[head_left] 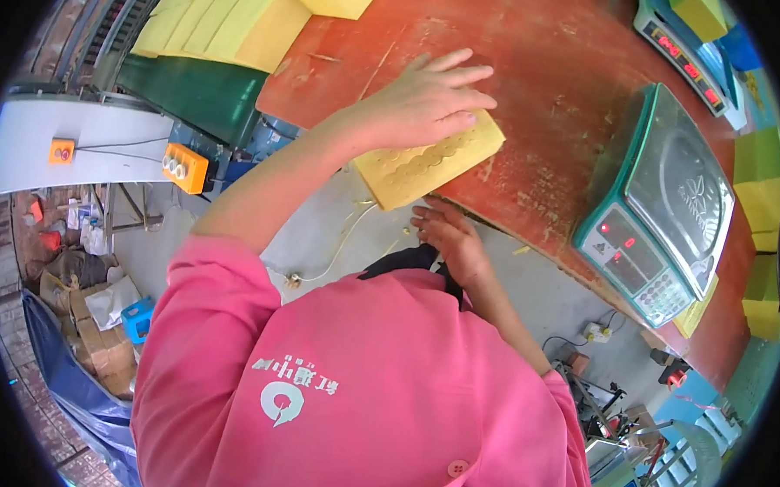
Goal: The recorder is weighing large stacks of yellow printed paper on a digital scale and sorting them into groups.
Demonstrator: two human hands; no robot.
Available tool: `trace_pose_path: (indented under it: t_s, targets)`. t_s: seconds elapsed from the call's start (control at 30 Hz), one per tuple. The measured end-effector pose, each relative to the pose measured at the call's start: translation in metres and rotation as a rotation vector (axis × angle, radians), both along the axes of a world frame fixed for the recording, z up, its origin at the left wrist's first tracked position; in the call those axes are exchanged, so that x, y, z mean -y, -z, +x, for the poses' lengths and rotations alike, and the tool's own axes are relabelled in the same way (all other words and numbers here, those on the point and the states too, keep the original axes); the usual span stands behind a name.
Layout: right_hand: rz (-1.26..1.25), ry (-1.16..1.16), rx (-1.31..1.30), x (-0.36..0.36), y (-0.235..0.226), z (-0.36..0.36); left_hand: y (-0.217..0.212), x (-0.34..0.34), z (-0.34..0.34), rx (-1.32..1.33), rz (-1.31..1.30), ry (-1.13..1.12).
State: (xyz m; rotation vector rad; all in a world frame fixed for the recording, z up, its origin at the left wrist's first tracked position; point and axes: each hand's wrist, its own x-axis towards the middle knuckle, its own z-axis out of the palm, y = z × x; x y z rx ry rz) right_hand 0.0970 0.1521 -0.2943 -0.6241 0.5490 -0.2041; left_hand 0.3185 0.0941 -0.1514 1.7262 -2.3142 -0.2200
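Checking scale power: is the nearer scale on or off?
On. The scale shows lit red digits on its front display; its steel pan is bare. The left hand presses a yellow pad beside it.

Pink short-sleeved work shirt; both forearms and hands bare.
Shirt [357,390] in plain bright pink fabric, smooth weave. White chest print: round emblem with small white characters beside it. One pink button at the near front placket. Sleeve ends at the upper arm on the left. Dark strap or collar piece at the neckline. Left hand [427,101] and right hand [451,242] ungloved, without rings or watch.
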Motion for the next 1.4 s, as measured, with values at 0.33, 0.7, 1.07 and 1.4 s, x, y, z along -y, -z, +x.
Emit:
trace_pose_path:
  t_s: [0.33, 0.7, 1.07, 1.4]
  targets:
    - [-0.003, 0.118, -0.012, -0.006, -0.006, 0.015, -0.004, -0.007, 0.004, -0.017, -0.019, 0.03]
    - [0.262, 0.225, 0.185, -0.006, -0.034, 0.031, 0.005, -0.079, -0.021, 0.098, -0.063, -0.328]
    - [-1.116, 0.449, -0.083, 0.035, -0.089, 0.013, 0.013, -0.056, 0.005, -1.685, 0.466, -0.577]
    - [-1.888, 0.85, -0.459, 0.122, -0.219, -0.139, -0.043, 0.048, -0.185, -2.183, 0.497, -0.072]
